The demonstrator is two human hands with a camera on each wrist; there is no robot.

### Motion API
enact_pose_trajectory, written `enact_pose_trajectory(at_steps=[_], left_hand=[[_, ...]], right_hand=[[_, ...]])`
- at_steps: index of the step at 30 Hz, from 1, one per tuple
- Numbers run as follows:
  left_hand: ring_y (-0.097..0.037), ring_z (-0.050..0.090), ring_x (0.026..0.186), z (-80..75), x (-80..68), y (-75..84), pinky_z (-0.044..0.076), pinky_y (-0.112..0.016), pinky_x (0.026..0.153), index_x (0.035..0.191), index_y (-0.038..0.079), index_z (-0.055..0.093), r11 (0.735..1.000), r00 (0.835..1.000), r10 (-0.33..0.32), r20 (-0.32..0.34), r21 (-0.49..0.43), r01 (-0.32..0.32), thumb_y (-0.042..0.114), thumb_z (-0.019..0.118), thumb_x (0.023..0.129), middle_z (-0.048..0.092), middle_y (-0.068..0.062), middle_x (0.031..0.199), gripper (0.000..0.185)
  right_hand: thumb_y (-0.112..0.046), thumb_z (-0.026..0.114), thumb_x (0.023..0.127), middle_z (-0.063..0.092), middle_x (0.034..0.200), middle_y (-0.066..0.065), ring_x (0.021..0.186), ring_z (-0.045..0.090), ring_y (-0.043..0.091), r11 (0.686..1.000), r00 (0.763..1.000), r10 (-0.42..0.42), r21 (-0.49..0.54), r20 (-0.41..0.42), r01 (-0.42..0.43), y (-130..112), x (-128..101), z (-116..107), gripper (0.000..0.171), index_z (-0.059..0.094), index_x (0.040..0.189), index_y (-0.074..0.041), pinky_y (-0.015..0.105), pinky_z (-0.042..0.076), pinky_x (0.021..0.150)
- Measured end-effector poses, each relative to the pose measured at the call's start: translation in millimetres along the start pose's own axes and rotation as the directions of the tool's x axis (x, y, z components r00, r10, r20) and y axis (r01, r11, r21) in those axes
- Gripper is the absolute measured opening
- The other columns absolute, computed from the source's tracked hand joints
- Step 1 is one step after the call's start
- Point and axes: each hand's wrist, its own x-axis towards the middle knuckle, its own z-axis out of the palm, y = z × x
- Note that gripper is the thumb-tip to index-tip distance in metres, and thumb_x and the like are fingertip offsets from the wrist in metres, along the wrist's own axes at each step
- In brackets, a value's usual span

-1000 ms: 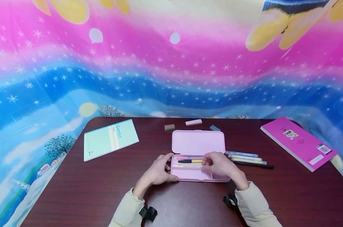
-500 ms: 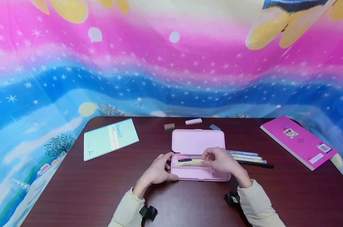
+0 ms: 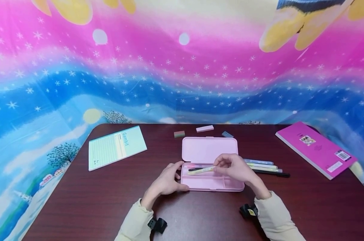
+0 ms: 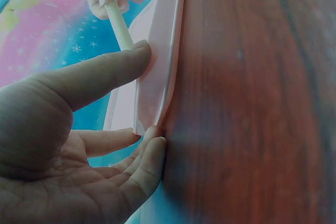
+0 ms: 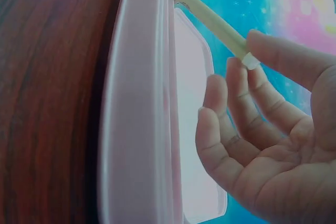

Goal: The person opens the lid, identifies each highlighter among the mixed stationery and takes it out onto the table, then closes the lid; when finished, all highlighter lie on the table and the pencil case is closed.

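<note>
A pink pencil case (image 3: 210,149) lies with its lid raised. My left hand (image 3: 167,180) grips its left end, thumb at the near corner and fingers round the far side; the left wrist view shows the thumb on the case's edge (image 4: 160,61). Between thumb and fingertips, my right hand (image 3: 234,169) pinches a pale yellow pen (image 5: 215,24) by its right end. The pen slants over the tray, its left end lower, near a dark pen tip (image 3: 191,169) and a pink-ended pen (image 3: 191,166) inside. Part of the tray is hidden under the right hand.
Right of the case lie several pens, including a blue one (image 3: 261,162) and a black one (image 3: 278,174). Behind it are a two-coloured eraser (image 3: 179,134), a pale pink block (image 3: 204,129) and a small blue-grey block (image 3: 227,134). A green notebook (image 3: 118,148) and a magenta book (image 3: 315,150) flank them.
My right hand has taken hold of the pale yellow pen and raised its right end up and slightly back, tilting it. The left hand stays at the case's left end.
</note>
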Motion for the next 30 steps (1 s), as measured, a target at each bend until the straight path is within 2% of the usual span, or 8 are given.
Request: enact_pose_trajectory(at_steps=[8, 12, 15, 18, 23, 30], left_hand=[[-0.018, 0.057, 0.087, 0.7, 0.1, -0.3, 0.045, -0.033, 0.078, 0.137, 0.000, 0.044, 1.000, 1.000, 0.003, -0.001, 0.004, -0.003, 0.019, 0.086, 0.068, 0.051, -0.012, 0.114, 0.083], [-0.018, 0.057, 0.087, 0.6, -0.5, 0.1, 0.045, -0.033, 0.079, 0.137, 0.000, 0.044, 1.000, 1.000, 0.003, -0.002, 0.007, -0.003, 0.018, 0.086, 0.068, 0.051, -0.013, 0.114, 0.083], [-0.018, 0.057, 0.087, 0.1, -1.1, 0.6, 0.045, -0.033, 0.078, 0.137, 0.000, 0.044, 1.000, 1.000, 0.000, -0.004, 0.009, 0.000, 0.018, 0.086, 0.068, 0.051, -0.013, 0.114, 0.083], [-0.018, 0.056, 0.087, -0.3, -1.2, 0.6, 0.045, -0.033, 0.078, 0.137, 0.000, 0.044, 1.000, 1.000, -0.004, -0.004, 0.006, 0.004, 0.018, 0.087, 0.068, 0.051, -0.013, 0.114, 0.083], [-0.018, 0.056, 0.087, -0.3, -1.0, 0.1, 0.045, -0.033, 0.078, 0.136, 0.000, 0.045, 1.000, 1.000, -0.001, -0.004, 0.000, 0.001, 0.018, 0.087, 0.067, 0.051, -0.013, 0.112, 0.083], [-0.018, 0.056, 0.086, 0.8, -0.6, -0.1, 0.045, -0.033, 0.077, 0.137, 0.001, 0.045, 1.000, 1.000, 0.002, -0.002, 0.008, -0.002, 0.018, 0.087, 0.068, 0.051, -0.012, 0.113, 0.082]], right_hand=[[-0.015, 0.076, 0.083, 0.069, 0.081, 0.012, 0.079, 0.066, 0.031, 0.988, 0.995, 0.072, 0.141, -0.070, -0.061, 2, -2, -4, 0.019, 0.070, 0.092, 0.000, 0.034, 0.052, 0.068], [-0.015, 0.073, 0.085, 0.069, 0.087, 0.015, 0.081, 0.066, 0.027, 0.971, 0.989, 0.099, 0.230, -0.113, -0.071, 3, -3, -12, 0.024, 0.067, 0.098, 0.004, 0.036, 0.053, 0.071], [-0.016, 0.071, 0.087, 0.070, 0.089, 0.012, 0.080, 0.066, 0.023, 0.949, 0.983, 0.111, 0.308, -0.147, -0.061, 3, -4, -19, 0.024, 0.065, 0.101, 0.004, 0.037, 0.054, 0.073], [-0.015, 0.070, 0.088, 0.071, 0.087, 0.003, 0.077, 0.067, 0.020, 0.930, 0.976, 0.117, 0.364, -0.185, -0.043, 2, -5, -28, 0.016, 0.067, 0.098, -0.003, 0.036, 0.054, 0.074], [-0.013, 0.069, 0.089, 0.071, 0.083, -0.005, 0.072, 0.066, 0.015, 0.928, 0.965, 0.079, 0.372, -0.248, 0.020, 0, -9, -42, 0.005, 0.069, 0.094, -0.011, 0.032, 0.054, 0.070], [-0.010, 0.068, 0.089, 0.071, 0.084, -0.001, 0.072, 0.066, 0.013, 0.941, 0.944, 0.009, 0.322, -0.331, 0.104, 0, -21, -58, 0.010, 0.068, 0.096, -0.003, 0.027, 0.054, 0.068]])
